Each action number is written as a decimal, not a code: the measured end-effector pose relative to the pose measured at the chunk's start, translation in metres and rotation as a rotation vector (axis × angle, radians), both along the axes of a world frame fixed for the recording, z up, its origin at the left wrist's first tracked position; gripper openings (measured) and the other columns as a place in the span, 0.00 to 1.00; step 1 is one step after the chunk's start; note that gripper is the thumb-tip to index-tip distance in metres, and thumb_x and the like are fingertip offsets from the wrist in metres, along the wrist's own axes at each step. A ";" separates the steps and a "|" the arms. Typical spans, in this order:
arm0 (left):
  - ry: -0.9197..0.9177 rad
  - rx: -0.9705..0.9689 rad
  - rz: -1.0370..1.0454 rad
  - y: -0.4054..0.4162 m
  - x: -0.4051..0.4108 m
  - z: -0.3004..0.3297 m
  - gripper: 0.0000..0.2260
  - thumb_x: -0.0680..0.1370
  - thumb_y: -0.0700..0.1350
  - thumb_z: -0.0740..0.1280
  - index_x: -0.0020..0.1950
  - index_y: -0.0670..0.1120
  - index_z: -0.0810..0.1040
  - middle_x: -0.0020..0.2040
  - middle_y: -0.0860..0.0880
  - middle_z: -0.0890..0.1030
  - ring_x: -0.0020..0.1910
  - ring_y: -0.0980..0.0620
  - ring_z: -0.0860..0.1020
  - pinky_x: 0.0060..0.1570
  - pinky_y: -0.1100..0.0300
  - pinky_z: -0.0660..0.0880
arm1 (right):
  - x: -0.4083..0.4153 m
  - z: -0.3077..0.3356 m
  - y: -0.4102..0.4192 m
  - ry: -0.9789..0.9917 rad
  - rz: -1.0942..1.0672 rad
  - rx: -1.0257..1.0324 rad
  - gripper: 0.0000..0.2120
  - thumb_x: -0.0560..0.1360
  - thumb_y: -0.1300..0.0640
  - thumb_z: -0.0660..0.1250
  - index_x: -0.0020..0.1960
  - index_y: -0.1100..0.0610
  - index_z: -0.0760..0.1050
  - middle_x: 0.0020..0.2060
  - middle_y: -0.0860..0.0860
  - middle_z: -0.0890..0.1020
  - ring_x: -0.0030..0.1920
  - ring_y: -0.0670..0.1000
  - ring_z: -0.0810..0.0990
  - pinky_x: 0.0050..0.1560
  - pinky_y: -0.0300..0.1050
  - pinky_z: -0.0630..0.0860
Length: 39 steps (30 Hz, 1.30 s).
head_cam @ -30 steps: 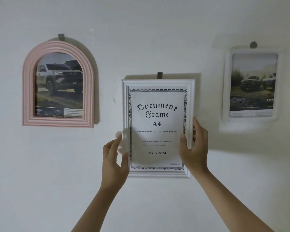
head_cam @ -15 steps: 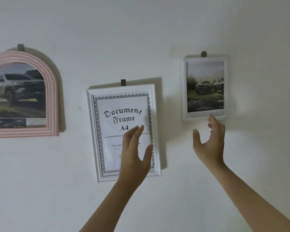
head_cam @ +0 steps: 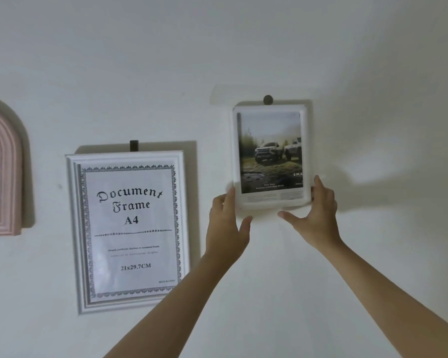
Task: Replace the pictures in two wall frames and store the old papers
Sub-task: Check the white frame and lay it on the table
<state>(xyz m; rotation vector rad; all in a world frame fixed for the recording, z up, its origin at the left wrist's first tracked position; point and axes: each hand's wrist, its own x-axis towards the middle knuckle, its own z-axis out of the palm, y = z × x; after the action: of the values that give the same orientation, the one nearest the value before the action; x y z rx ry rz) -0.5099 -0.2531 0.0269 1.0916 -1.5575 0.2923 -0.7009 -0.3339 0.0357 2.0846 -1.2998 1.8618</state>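
**Hands shift to right frame**

White frame (head_cam: 270, 156), truck print inside, hangs upper right of centre on a round hook (head_cam: 268, 100). Both hands have left the A4 frame (head_cam: 128, 229) at lower left centre. Left hand (head_cam: 226, 226) grips the lower left corner; right hand (head_cam: 318, 215) grips the lower right. Frame remains on the wall. Judgement: lift-off comes next, then paper swap. Pink frame (head_cam: 4, 171) sits at far left edge.
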 end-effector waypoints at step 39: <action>0.465 0.575 -0.240 0.287 0.180 -0.195 0.34 0.68 0.34 0.72 0.64 0.64 0.68 0.48 0.46 0.79 0.45 0.49 0.80 0.43 0.56 0.79 | 0.156 -0.161 0.271 -0.498 0.617 0.263 0.18 0.78 0.64 0.62 0.64 0.46 0.72 0.38 0.41 0.80 0.41 0.39 0.78 0.54 0.43 0.74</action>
<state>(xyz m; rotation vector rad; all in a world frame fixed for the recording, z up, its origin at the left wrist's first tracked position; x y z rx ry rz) -0.3298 0.0338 -0.1676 1.2743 -1.3513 -0.5724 -0.5447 -0.0628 -0.1255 2.4593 -1.0919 2.7394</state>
